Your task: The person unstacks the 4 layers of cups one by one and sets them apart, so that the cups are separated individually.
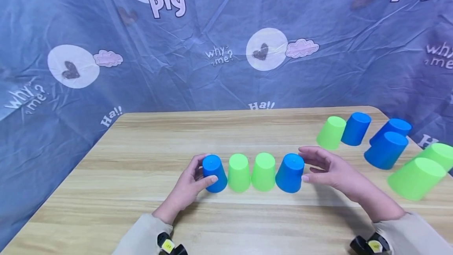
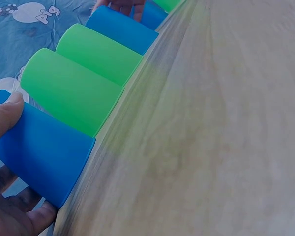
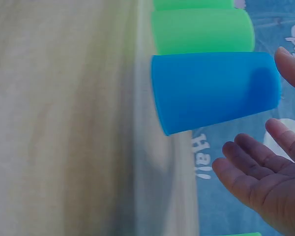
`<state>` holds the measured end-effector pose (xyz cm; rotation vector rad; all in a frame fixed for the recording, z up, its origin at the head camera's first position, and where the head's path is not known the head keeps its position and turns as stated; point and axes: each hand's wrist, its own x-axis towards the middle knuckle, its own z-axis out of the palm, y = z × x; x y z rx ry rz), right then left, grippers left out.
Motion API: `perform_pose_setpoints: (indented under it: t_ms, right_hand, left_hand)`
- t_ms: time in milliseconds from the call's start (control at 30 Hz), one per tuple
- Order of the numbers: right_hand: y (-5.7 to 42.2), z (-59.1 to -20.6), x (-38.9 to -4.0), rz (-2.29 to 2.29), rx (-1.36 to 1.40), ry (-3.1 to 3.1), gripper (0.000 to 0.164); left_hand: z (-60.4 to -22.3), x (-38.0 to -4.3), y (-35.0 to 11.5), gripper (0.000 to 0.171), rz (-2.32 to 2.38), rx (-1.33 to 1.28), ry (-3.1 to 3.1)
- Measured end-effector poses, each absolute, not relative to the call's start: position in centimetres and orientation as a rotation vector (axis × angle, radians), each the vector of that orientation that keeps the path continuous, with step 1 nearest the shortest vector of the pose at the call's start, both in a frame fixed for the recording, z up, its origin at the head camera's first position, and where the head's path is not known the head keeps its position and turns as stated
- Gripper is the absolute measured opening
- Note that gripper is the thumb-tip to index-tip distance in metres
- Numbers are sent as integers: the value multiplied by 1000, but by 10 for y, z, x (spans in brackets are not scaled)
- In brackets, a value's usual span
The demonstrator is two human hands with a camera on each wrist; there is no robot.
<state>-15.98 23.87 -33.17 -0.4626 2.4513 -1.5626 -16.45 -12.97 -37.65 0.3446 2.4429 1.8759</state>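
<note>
Left arm (image 1: 140, 235): pale-sleeved, reaching forward and inward from the head view's lower edge, wrist (image 1: 166, 211) bare. Left hand (image 1: 192, 186): in a grip, thumb (image 2: 6, 115) on the near side, fingers (image 2: 42, 217) curled opposite. Right arm (image 1: 412, 232): likewise pale-sleeved, reaching forward and inward from the lower right, wrist (image 1: 383, 207) bare. Right hand (image 1: 329, 171): raised, palm facing inward, fingers (image 3: 242, 162) gently bent, thumb (image 3: 291, 69) standing well apart from them, whole hand relaxed
</note>
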Motion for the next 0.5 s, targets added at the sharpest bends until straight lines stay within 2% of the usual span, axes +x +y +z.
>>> perform_pose_setpoints:
  t_ms: [500]
  right_hand:
    - [224, -345, -162, -1491, -393, 2438, 74]
  left_hand:
    - [-376, -164, -129, 50, 1873, 343, 2438]
